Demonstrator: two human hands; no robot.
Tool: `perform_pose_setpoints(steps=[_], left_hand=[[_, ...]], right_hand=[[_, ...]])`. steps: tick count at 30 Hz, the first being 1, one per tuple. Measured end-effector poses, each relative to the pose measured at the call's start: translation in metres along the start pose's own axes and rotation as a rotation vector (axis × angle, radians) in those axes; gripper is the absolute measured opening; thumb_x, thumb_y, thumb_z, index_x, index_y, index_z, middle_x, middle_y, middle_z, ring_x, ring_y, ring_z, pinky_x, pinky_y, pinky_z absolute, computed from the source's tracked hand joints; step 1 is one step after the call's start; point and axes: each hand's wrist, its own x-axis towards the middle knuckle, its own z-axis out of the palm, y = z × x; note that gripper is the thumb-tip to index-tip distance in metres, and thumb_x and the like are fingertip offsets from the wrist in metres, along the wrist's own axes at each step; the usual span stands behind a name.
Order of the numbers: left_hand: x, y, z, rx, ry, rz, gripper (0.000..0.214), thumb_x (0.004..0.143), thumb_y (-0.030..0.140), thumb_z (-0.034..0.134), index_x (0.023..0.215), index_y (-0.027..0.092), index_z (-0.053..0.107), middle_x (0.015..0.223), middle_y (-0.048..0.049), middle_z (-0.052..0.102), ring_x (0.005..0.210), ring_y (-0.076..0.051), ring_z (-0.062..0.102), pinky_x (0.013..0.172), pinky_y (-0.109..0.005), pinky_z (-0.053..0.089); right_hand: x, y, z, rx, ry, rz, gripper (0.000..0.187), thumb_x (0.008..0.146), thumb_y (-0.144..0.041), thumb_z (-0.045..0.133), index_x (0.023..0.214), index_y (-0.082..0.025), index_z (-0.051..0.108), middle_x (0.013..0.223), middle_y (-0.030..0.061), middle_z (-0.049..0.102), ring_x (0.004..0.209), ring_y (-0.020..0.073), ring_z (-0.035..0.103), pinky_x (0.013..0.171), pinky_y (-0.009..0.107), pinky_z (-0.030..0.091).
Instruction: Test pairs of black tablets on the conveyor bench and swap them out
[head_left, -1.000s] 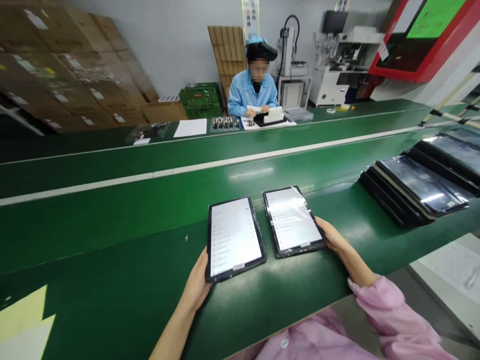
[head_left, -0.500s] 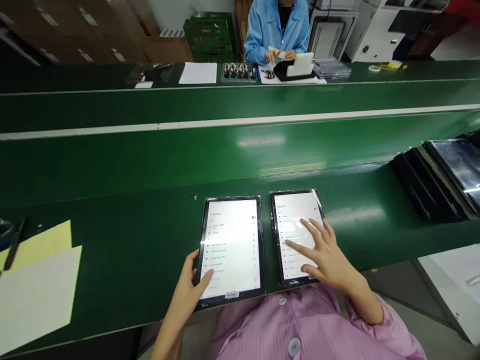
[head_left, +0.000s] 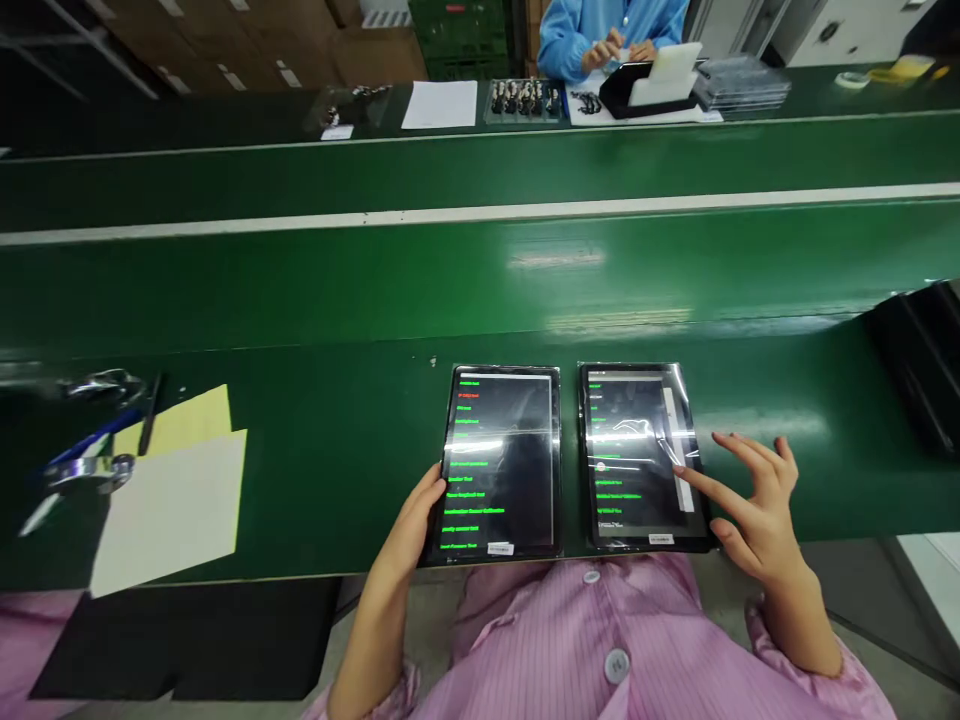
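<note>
Two tablets lie side by side at the bench's front edge, right before me. The left tablet [head_left: 517, 450] has a dark screen with green lines of text and one red line. My left hand [head_left: 409, 525] grips its lower left edge; some fingertips are hidden there. On the right tablet [head_left: 628, 510], a similar dark list shows, with a pale panel at its right side. My right hand [head_left: 761, 510] is open, fingers spread, its index fingertip at the right part of that screen.
Yellow and white paper sheets [head_left: 180, 500] lie at the left with a black pen [head_left: 151, 412]. Dark tablet-like items [head_left: 919, 360] are stacked at the right. Across the green bench [head_left: 337, 300], a person in blue [head_left: 574, 35] works behind a tray of small parts [head_left: 523, 100].
Both screens went from white Internet lists to dark lists of coloured text. My right hand moved from over the right tablet's middle to its right side. The view shifted, showing more of the left.
</note>
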Motion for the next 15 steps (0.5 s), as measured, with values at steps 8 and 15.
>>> perform_pose_setpoints(steps=[8,15], left_hand=[[-0.001,0.009,0.006,0.177,-0.011,0.018,0.077,0.064,0.074,0.066,0.113,0.014,0.070,0.108,-0.0114,0.074,0.105,-0.036,0.065,0.090,-0.042,0.051],[-0.010,0.001,0.001,0.135,-0.029,-0.030,0.104,0.061,0.098,0.038,0.117,0.015,0.068,0.110,-0.0148,0.072,0.109,-0.038,0.063,0.088,-0.047,0.054]], right_hand=[[0.001,-0.014,0.019,-0.023,-0.110,-0.022,0.053,0.099,-0.065,0.026,0.121,-0.042,0.069,0.140,0.0039,0.049,0.127,0.0353,0.041,0.114,0.066,0.011],[0.009,-0.025,0.027,-0.093,-0.223,-0.045,0.050,0.101,-0.063,0.028,0.131,-0.042,0.061,0.149,0.0046,0.040,0.134,0.0344,0.034,0.115,0.066,0.004]])
